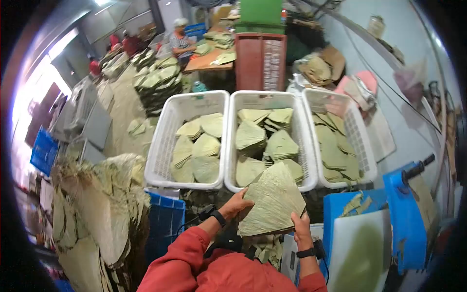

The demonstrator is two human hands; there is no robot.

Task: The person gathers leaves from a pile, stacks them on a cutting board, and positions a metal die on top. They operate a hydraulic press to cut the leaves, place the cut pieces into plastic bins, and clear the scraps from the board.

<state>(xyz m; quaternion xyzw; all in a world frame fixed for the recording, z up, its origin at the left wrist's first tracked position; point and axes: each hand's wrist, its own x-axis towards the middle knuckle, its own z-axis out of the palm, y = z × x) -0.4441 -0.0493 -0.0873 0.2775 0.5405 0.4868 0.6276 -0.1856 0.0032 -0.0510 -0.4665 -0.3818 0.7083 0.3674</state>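
A fan-shaped stack of cut dried lotus leaves [273,202] is held between my two hands, in front of my chest. My left hand [235,204] grips its left edge, the thumb lying on top. At the lower right corner, my right hand [301,228] pinches the stack, with the fingers partly hidden underneath. Just beyond stands the middle white plastic basket [227,146], holding several similar leaf stacks [250,135]. The far tip of the held stack overlaps this basket's near rim in view.
Left and right white baskets [152,163] [372,168] also contain leaf stacks. Large dried leaves [104,204] are heaped at left beside a blue crate [165,221]. A blue device with a black handle [406,214] stands right. Farther back, a person [181,44] sits at a table [206,62].
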